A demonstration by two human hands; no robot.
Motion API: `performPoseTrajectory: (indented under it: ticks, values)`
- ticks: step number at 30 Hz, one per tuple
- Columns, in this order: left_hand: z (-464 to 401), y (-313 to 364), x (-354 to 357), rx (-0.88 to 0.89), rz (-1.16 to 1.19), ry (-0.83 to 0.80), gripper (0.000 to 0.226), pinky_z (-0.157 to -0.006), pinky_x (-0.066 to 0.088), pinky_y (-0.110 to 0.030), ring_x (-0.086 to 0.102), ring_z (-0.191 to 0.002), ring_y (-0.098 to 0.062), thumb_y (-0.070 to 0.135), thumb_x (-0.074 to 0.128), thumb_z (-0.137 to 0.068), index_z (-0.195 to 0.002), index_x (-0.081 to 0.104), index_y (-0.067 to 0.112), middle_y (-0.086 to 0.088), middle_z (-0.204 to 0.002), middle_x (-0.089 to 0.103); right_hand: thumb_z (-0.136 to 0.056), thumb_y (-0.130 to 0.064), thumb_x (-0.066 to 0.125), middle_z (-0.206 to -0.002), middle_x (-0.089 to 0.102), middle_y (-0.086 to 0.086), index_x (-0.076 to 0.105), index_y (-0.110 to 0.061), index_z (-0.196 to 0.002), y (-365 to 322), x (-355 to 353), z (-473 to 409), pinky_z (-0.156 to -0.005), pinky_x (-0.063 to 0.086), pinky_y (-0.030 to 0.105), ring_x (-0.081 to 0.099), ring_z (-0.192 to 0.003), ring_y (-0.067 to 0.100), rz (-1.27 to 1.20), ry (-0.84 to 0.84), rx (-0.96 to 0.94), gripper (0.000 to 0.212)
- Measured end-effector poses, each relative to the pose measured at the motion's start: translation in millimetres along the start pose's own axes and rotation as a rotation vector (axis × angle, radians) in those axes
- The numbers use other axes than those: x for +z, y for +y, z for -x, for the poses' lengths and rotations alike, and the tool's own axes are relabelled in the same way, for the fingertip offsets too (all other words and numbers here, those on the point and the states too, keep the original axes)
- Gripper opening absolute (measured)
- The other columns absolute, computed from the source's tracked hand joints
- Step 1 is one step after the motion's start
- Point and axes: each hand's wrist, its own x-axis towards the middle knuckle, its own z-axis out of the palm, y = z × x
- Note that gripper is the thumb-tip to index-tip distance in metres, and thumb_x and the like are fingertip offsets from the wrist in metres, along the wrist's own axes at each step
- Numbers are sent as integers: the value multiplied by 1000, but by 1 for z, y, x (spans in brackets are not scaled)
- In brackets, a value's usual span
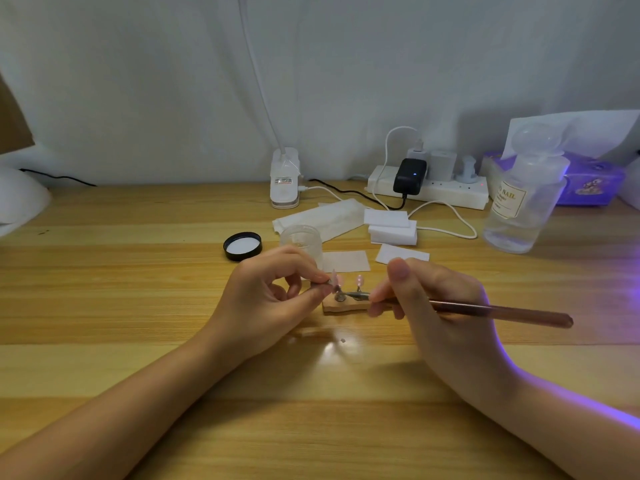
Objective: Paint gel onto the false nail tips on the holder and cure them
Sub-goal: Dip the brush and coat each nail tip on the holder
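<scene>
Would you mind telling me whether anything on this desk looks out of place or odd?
Only slightly: the gel jar stands open, its black lid lying upturned beside it. Nothing looks spilled or damaged.

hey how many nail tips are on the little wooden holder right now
2 clearly: one nail tip at the holder's left end, pinched by the left hand, and one standing near the middle. The right hand, holding the brush, may hide more.

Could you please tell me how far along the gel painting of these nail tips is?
Done: the gel jar is open, its black lid beside it. In hand: the left hand pinches a stand on the wooden holder while the right hand works the brush at a pink nail tip. Left: curing.
</scene>
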Motion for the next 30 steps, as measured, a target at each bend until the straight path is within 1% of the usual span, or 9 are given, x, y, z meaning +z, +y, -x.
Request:
performPoseTrajectory:
  ticks: [5, 9, 12, 14, 16, 18, 21, 25, 30]
  values:
    - [0, -1, 0, 4, 8, 1, 5, -40, 37, -27, 50, -60, -14, 22, 68, -72, -76, 68, 22, 4, -75, 62, -90, -28, 41, -57, 60, 2, 60, -16, -64, 1, 1, -1, -57, 38, 5, 54, -56, -4, -12, 63, -22, 34]
    - [0, -2, 0, 3, 3, -6, 5, -40, 36, -23, 49, -60, -12, 22, 67, -72, -77, 67, 23, 4, -76, 62, -91, -34, 41, -66, 61, -6, 62, -12, -73, 0, 0, -3, -60, 38, 5, 54, -63, -6, 51, 29, -36, 35]
    - [0, -3, 0, 2, -5, -5, 6, -40, 36, -22, 50, -60, -14, 19, 67, -72, -77, 67, 22, 4, -77, 62, -89, -31, 44, -63, 57, -14, 64, -9, -73, 0, 0, -2, -61, 37, 4, 55, -63, -6, 36, -7, -16, 35]
    - [0, -3, -1, -2, -3, -2, 6, -40, 36, -20, 50, -61, -16, 19, 67, -72, -78, 67, 20, 3, -77, 63, -88, -34, 43, -61, 59, -11, 65, -8, -70, 0, 0, -2, -60, 37, 5, 56, -61, -4, 10, -17, 6, 38]
    - [0, -4, -1, -3, 4, 3, 6, -39, 36, -24, 51, -62, -18, 21, 68, -72, -78, 68, 18, 2, -77, 63, -87, -37, 42, -61, 63, -1, 65, -9, -67, 0, 0, -1, -58, 38, 6, 56, -58, -1, -43, -24, 46, 41]
    - [0, -5, 0, 2, 6, 13, 7, -39, 37, -31, 51, -62, -17, 21, 73, -74, -77, 67, 20, 3, -77, 63, -88, -36, 45, -61, 63, 2, 64, -12, -65, -1, 1, 0, -56, 38, 6, 56, -55, -1, -77, -28, 59, 38]
    - [0, -7, 0, 17, 8, 22, 6, -38, 37, -34, 51, -62, -16, 23, 71, -75, -77, 66, 24, 3, -76, 62, -90, -29, 41, -62, 63, 3, 62, -14, -64, 0, 1, 0, -56, 39, 5, 55, -54, -3, -101, 23, 28, 36]
    - [0, -7, -1, 29, 3, 13, 8, -39, 37, -27, 51, -63, -13, 33, 65, -74, -78, 65, 26, 3, -75, 61, -93, -29, 40, -68, 62, 0, 61, -12, -70, 2, 0, -3, -61, 39, 8, 56, -62, -2, -50, 57, -1, 36]
    - [0, -6, 0, 18, -14, 16, 5, -39, 38, -34, 52, -62, -15, 24, 70, -74, -77, 66, 24, 2, -73, 62, -91, -28, 41, -65, 63, -3, 62, -13, -72, 2, 0, -4, -61, 38, 7, 55, -62, -2, -39, 10, 23, 32]
